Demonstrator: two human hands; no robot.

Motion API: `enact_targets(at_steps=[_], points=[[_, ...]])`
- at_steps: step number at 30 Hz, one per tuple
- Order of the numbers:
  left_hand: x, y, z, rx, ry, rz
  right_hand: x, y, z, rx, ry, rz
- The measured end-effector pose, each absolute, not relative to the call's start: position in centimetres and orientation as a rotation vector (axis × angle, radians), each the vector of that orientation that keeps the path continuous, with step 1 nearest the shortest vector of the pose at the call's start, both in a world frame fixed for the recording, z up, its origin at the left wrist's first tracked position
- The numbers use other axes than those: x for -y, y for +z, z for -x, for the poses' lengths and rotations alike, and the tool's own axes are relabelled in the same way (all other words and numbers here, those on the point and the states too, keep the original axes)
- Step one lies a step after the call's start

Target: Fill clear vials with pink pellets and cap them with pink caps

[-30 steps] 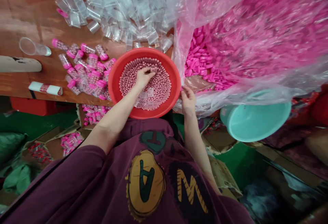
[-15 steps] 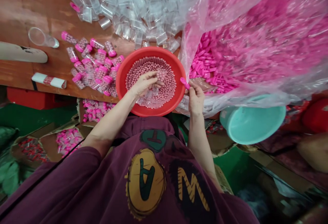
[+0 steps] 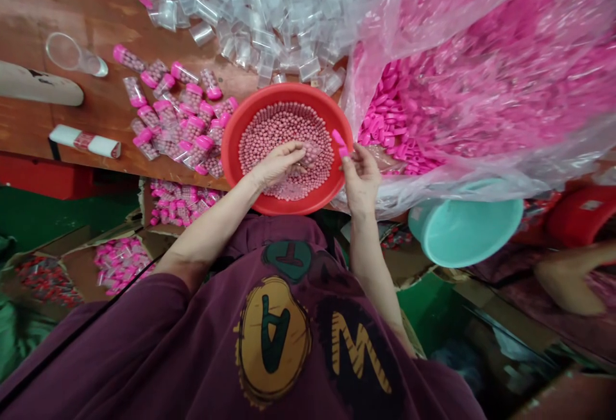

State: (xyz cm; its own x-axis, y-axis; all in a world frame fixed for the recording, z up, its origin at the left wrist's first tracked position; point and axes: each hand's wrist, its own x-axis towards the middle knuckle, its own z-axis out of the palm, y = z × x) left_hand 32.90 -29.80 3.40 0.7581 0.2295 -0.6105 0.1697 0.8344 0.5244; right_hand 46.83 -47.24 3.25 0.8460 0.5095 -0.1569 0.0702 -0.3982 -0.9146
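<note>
A red basin (image 3: 231, 144) holds many small pink beads (image 3: 269, 131). Over the beads, my left hand (image 3: 282, 165) is closed around a small clear container (image 3: 312, 154) with pink beads in it, partly hidden by the fingers. At the basin's right rim, my right hand (image 3: 362, 179) pinches a bright pink plastic cap (image 3: 339, 140) with its flap open. Left of the basin lies a pile of bead-filled containers with pink caps (image 3: 192, 126).
Many clear containers (image 3: 289, 16) are heaped behind the basin. A plastic bag of pink caps (image 3: 392, 118) stands at right, above a turquoise basin (image 3: 474, 231). Cardboard boxes with filled containers (image 3: 180, 199) stand below the table's left edge. Another person's arm (image 3: 572, 279) shows at far right.
My left hand has moved slightly right with the clear container. The right hand has brought the pink cap a little left and up, over the red basin's rim. The view has shifted slightly.
</note>
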Motion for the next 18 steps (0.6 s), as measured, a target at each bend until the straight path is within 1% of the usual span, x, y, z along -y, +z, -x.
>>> enact_targets(at_steps=[2,5,13,18], points=[[30.3,3.2,-32.8,-0.695,0.034,-0.597,45.8,4.2,-45.9,0.418,0.619,1.807],[30.9,3.0,-32.7,-0.633,0.026,-0.619,44.1,5.3,-44.7,0.423,0.681,1.763],[31.1,3.5,-32.6,-0.626,0.059,-0.605,44.0,5.5,-44.4,0.683,0.448,1.881],[31.5,4.5,-32.9,-0.696,0.078,-0.552,44.1,6.2,-44.6,0.79,0.4,1.943]])
